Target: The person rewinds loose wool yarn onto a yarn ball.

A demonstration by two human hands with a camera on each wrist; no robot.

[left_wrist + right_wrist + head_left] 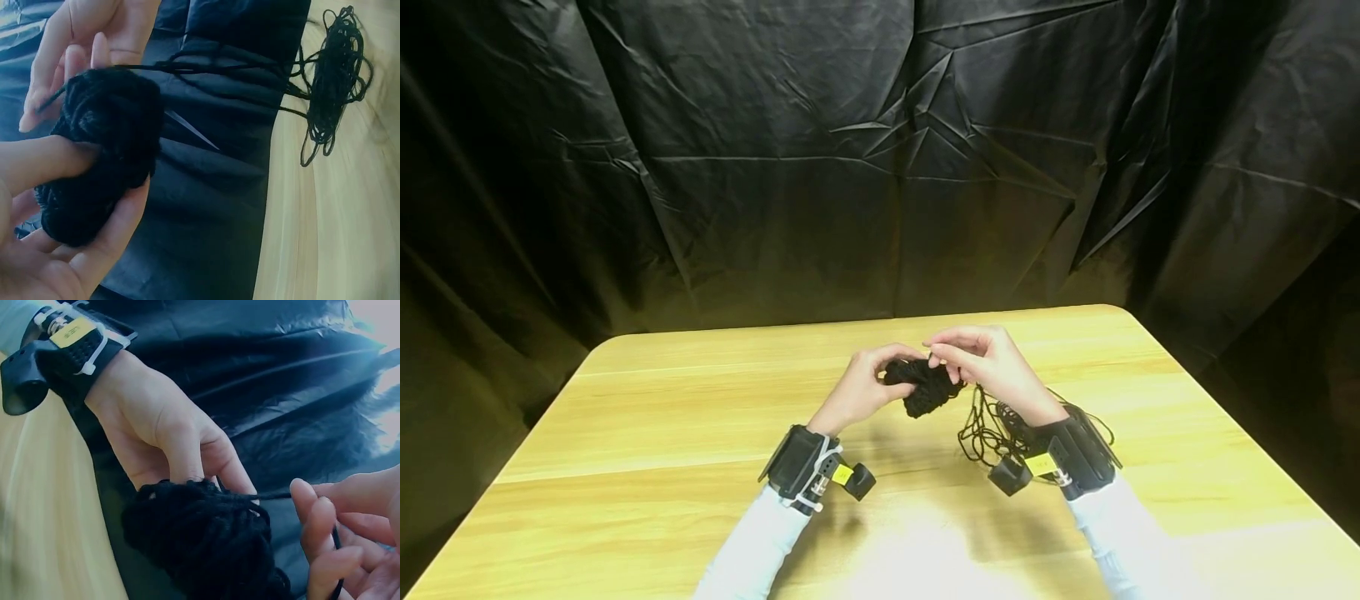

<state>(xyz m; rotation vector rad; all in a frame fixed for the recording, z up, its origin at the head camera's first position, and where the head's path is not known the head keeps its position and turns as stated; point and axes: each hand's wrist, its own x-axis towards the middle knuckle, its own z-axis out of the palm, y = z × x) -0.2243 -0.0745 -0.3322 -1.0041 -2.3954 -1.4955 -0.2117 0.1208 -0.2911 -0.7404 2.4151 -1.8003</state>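
Note:
A fuzzy black ball of yarn (931, 390) is gripped by my left hand (865, 385), its thumb pressed into one side and the fingers curled round the other, as the left wrist view shows (112, 150). My right hand (992, 367) pinches a strand of the yarn (275, 495) between thumb and fingertips, just right of the ball. In the right wrist view that strand stretches from the ball to the pinch, and more of it passes down through the right palm. Loose strands (237, 67) run from the hands toward a looped heap of yarn (337, 81) on the table.
The wooden table (700, 417) has rounded far corners. Below the right wrist lies the loose yarn heap (985, 429), partly hidden by the wrist camera mount (1078, 454). Black sheeting (775, 208) hangs behind the table and along both sides.

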